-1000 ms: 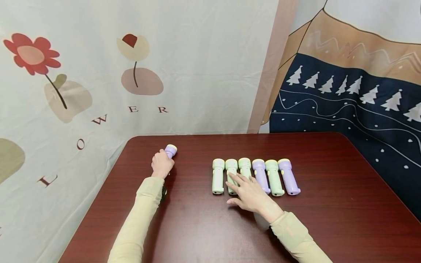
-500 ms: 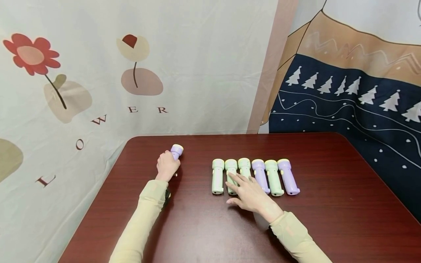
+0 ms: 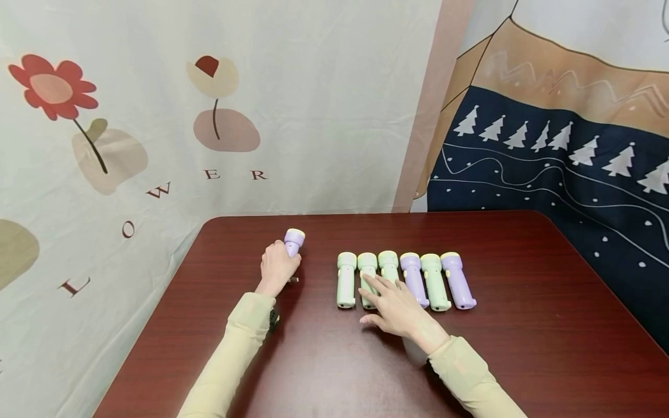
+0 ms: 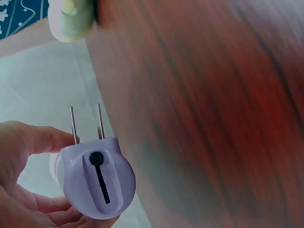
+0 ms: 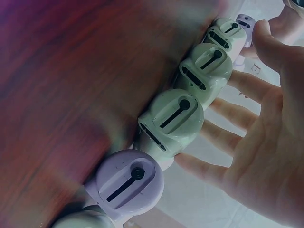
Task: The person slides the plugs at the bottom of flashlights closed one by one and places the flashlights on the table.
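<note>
My left hand (image 3: 279, 266) grips a purple flashlight (image 3: 294, 241) at the left of the table, its wide head pointing away. In the left wrist view the flashlight's round base (image 4: 99, 180) faces the camera, with two metal plug prongs (image 4: 100, 122) sticking out and the thumb beside them. My right hand (image 3: 401, 310) lies with spread fingers over a row of flashlights, covering parts of a green flashlight (image 3: 367, 264) and its green neighbour (image 3: 389, 264). Fingertips rest along the green bodies in the right wrist view, where a purple base (image 5: 128, 183) shows nearest the camera.
Left of the right hand's fingers lies another green flashlight (image 3: 346, 281). Further right in the row are a purple flashlight (image 3: 414, 281), a green flashlight (image 3: 436, 283) and a purple flashlight (image 3: 459, 281). A printed cloth (image 3: 324, 104) hangs behind the dark red table (image 3: 313, 360).
My left hand has moved right with the purple flashlight, nearer to the row, and the prongs show more beside the hand. The right hand and the row have stayed put.
</note>
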The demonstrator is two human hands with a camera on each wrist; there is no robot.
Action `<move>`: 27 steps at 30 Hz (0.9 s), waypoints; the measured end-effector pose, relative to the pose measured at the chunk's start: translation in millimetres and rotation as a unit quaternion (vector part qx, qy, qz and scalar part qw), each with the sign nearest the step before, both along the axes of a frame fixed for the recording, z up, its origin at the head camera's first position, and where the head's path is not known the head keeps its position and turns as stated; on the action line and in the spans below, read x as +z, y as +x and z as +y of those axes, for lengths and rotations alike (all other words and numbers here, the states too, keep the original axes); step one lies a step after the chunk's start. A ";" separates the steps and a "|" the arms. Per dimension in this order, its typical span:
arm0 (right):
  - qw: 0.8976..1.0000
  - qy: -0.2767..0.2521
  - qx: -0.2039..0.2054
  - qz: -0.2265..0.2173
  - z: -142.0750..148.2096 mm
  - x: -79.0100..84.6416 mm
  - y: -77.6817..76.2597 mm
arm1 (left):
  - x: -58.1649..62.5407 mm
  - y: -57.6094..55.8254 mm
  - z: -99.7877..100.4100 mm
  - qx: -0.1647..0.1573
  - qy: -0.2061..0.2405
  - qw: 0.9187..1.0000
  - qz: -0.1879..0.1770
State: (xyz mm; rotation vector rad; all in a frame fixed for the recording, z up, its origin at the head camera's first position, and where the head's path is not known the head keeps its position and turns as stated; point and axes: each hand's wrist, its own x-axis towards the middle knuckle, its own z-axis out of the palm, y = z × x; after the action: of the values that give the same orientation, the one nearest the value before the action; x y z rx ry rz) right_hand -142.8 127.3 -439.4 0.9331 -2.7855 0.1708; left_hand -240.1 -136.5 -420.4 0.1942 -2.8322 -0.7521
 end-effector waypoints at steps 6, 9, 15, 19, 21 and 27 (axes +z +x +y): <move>1.000 0.003 -0.001 -0.002 -0.8 0.9 -0.3 | 6.8 7.3 9.6 -0.010 0.013 1.000 -0.002; 1.000 0.001 -0.001 -0.002 -0.9 0.9 -0.3 | 9.4 11.7 13.8 -0.017 0.028 0.999 -0.001; 1.000 -0.002 -0.002 -0.001 -1.3 1.9 -0.4 | 12.7 18.3 23.6 -0.026 0.060 0.998 -0.005; 1.000 -0.012 -0.004 0.016 -2.1 2.5 -1.3 | 14.8 22.4 32.1 -0.031 0.083 0.996 -0.009; 0.999 -0.019 -0.007 0.028 -2.8 2.1 -2.2 | 16.4 25.1 36.8 -0.033 0.091 0.995 -0.009; 0.997 -0.033 -0.026 0.062 -5.1 1.9 -2.4 | 20.6 34.7 50.2 -0.043 0.105 0.994 -0.006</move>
State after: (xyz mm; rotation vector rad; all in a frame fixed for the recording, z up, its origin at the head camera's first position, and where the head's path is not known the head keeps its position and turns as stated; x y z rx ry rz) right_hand -145.2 122.2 -437.5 0.8261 -2.6690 0.1896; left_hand -205.4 -86.2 -399.7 0.1093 -2.7855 -1.0703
